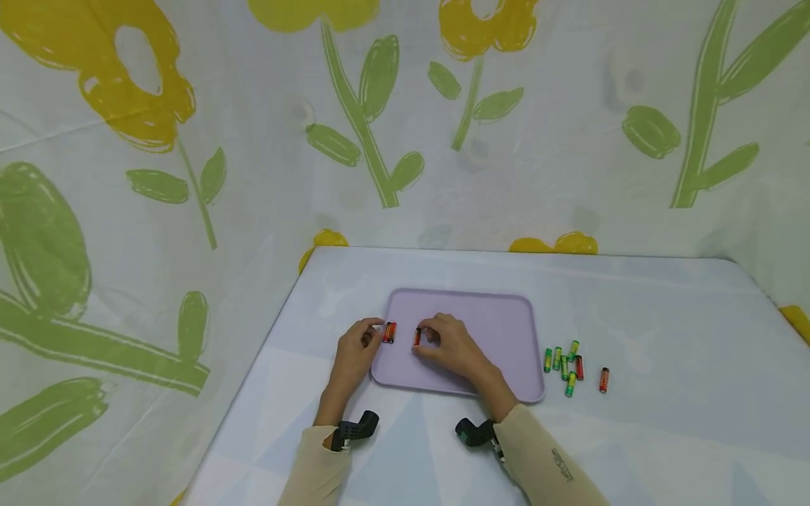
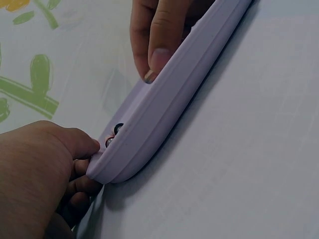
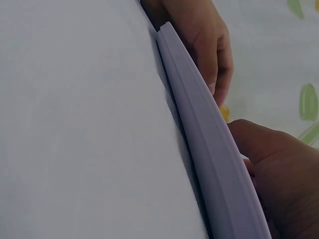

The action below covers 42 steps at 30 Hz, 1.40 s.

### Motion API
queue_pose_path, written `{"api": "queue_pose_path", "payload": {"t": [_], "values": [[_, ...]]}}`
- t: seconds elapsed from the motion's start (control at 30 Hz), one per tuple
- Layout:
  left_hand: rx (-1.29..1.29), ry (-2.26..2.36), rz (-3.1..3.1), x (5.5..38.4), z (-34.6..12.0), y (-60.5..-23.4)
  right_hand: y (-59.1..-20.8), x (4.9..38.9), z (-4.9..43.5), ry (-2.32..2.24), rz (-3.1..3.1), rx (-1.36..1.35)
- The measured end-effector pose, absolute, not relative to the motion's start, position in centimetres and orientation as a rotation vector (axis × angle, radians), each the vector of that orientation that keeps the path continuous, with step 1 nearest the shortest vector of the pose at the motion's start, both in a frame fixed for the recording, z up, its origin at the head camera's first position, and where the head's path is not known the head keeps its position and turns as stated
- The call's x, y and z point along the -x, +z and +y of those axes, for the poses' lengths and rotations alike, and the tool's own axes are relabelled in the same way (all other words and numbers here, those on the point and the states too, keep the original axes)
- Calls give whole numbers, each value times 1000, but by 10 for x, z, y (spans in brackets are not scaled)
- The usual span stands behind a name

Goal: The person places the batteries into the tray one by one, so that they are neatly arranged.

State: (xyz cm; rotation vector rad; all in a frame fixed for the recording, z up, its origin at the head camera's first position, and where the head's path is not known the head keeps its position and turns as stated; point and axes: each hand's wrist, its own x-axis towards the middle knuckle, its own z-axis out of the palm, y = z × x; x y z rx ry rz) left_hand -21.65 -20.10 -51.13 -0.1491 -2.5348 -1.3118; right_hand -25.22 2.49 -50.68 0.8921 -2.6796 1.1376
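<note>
In the head view, a lilac tray [image 1: 481, 344] lies on the table, with two red-and-black batteries [image 1: 389, 332] side by side near its left rim. My left hand [image 1: 356, 353] is at that rim; in the left wrist view its thumb [image 2: 82, 143] lies at the rim close to the battery ends, and its other fingers curl outside the corner. Over the left half of the tray, my right hand [image 1: 452, 344] pinches another red-and-black battery [image 1: 417, 336] between thumb and forefinger. In the right wrist view the tray wall hides that battery.
Right of the tray, several green batteries [image 1: 564, 367] lie loosely grouped with a red battery [image 1: 579, 368] among them. Another red battery [image 1: 604, 380] lies farther right. A flowered curtain [image 1: 557, 161] hangs behind the table [image 1: 671, 337].
</note>
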Motion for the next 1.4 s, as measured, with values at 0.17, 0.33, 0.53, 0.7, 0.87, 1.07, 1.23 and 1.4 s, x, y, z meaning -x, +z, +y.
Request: {"api": "queue_pose_path", "payload": {"t": [0.17, 0.33, 0.53, 0.7, 0.87, 1.07, 1.23, 1.4], "values": [[139, -1316, -2530, 216, -200, -511, -507, 256, 18, 1097, -2674, -914], [132, -1330, -2539, 216, -200, -512, -510, 260, 10, 1074, -2695, -922], [150, -1323, -2534, 216, -200, -513, -508, 263, 3, 1064, -2697, -934], [135, -1322, -2548, 217, -201, -514, -506, 264, -2, 1056, -2704, -927], [127, -1315, -2550, 219, -202, -515, -507, 266, -6, 1045, -2702, -928], [127, -1313, -2552, 218, -200, -513, -506, 267, -9, 1027, -2706, -932], [136, -1302, -2544, 217, -200, -512, -505, 267, -10, 1036, -2700, -939], [137, -1296, -2555, 218, -202, -512, -504, 268, -11, 1038, -2725, -935]]}}
